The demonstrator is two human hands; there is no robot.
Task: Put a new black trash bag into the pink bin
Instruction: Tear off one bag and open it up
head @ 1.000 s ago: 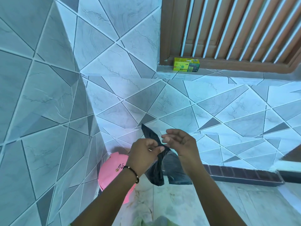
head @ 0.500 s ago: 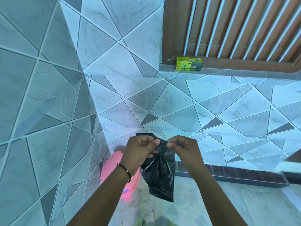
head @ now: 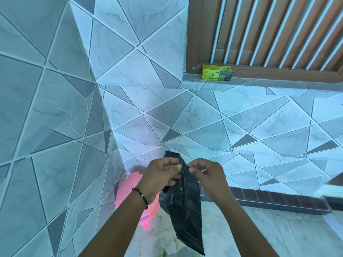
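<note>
Your left hand [head: 163, 175] and right hand [head: 206, 173] are up together, each pinching the top edge of the black trash bag [head: 183, 204] between thumb and curled fingertips, one flap poking up above your left thumb. The rest hangs limp below your wrists (longer than half a second ago, more of it shaken loose). Just behind your left wrist, down in the tiled corner, sits the pink bin [head: 130, 190]. Farther back, a yellow-green box [head: 216, 72] rests on the window ledge [head: 278, 84].
</note>
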